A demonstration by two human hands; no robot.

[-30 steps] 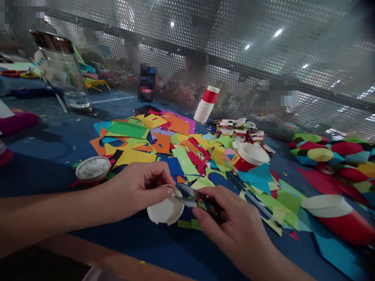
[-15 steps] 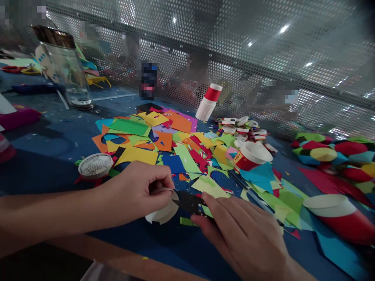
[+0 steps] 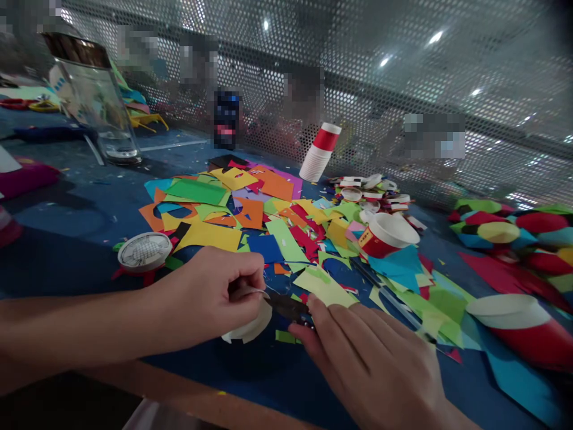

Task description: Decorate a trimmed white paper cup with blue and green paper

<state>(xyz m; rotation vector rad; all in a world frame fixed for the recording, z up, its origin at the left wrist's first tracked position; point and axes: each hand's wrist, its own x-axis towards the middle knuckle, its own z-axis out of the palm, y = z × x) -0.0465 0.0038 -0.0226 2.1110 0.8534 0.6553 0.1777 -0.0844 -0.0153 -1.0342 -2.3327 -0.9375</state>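
Note:
Near the table's front edge, my left hand (image 3: pixel 228 286) is closed in a pinch on a white, cut-down paper cup (image 3: pixel 250 325). Its lower rim shows notches, and my fingers hide the rest. From the right, my right hand (image 3: pixel 371 352) grips small black snips (image 3: pixel 286 307), whose handles lie mostly under the fingers. The tips of the blades meet the thin white edge by my left fingertips. Left of that wrist stands a round white paper piece with a drawn pattern (image 3: pixel 145 252), on red legs.
Coloured paper scraps (image 3: pixel 206 236) cover the blue table's middle. Red-and-white paper cups (image 3: pixel 388 236) lie to the right, another (image 3: pixel 523 328) nearer me. A tilted-looking cup stack (image 3: pixel 320 152) stands behind, by a perforated metal screen (image 3: pixel 358 89). A glass jug (image 3: pixel 101 107) is back left.
The blades of the snips have closed together at the white edge; they were apart before. Both hands stay nearly in place, and the view has shifted slightly.

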